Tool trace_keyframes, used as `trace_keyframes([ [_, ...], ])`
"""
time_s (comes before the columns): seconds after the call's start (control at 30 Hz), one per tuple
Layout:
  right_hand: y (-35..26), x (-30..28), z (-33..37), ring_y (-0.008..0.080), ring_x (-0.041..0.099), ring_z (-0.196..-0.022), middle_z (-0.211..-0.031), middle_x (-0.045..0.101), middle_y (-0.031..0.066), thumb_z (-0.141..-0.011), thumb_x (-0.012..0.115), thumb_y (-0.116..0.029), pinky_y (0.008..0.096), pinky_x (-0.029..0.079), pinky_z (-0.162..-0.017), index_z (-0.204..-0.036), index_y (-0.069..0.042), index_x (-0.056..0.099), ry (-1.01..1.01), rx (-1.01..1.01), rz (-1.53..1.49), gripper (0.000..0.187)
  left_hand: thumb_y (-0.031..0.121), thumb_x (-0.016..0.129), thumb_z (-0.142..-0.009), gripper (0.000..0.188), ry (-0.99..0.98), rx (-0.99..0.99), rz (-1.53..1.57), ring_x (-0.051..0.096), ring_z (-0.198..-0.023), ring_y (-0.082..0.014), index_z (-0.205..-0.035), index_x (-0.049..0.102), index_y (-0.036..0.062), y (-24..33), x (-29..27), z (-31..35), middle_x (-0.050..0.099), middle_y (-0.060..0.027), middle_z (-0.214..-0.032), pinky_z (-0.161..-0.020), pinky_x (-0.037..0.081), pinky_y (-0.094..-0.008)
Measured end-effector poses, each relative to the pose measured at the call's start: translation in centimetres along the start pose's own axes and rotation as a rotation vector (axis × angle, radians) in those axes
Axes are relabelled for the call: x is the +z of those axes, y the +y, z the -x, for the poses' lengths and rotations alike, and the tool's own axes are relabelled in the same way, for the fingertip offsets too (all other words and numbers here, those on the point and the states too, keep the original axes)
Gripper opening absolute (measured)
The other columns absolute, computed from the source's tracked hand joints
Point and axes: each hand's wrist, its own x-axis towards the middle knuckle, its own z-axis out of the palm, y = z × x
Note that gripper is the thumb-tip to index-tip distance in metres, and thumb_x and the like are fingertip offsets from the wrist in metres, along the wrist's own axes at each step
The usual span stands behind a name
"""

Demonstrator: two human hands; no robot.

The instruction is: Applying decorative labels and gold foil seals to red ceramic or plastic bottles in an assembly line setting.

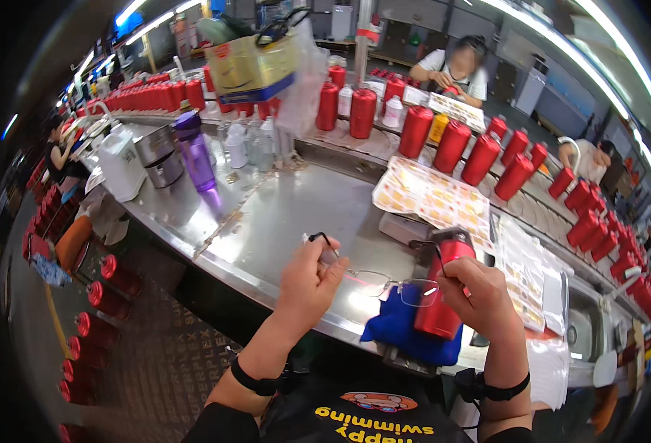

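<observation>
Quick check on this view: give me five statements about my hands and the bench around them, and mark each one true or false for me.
1. Both the left hand and the right hand hold the eyeglasses. True.
2. The cloth by the hands is yellow. False: it is blue.
3. A purple bottle stands on the metal bench. True.
4. The patterned sheets lie to the left of the purple bottle. False: they lie to its right.
5. Both wrists wear white bands. False: the left wristband and the right wristband are black.
</observation>
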Motion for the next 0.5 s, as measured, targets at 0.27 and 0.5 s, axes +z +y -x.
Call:
trace_keyframes([
  [0.27,-1.7,-4.2,7.1,0.0133,0.065,-0.061,-0.076,0.063,0.009,-0.077,0.063,0.012,0.0233,0.05,-0.054,-0.099,0.002,0.063,0.237,0.106,-0.417,0.024,0.004,0.054,-0.095,0.01,-0.226,-0.12,0.498,0.05,-0.057,-0.0047,-0.104,0.057,0.0029,7.8,0.6,1.8,0.064,-0.0067,-0.085,-0.051,0.038,-0.0171],
  [0.5,-2.9,-7.0,10.8,0.0235,0.067,-0.062,-0.078,0.066,0.0133,-0.077,0.066,0.006,0.0288,0.054,-0.055,-0.1,-0.004,0.061,0.4,-0.145,-0.482,0.026,0.005,0.054,-0.09,0.007,-0.249,0.343,0.455,0.043,-0.047,-0.0103,-0.097,0.051,0.0047,12.6,0.1,3.4,0.062,-0.0198,-0.078,-0.043,0.038,-0.022],
])
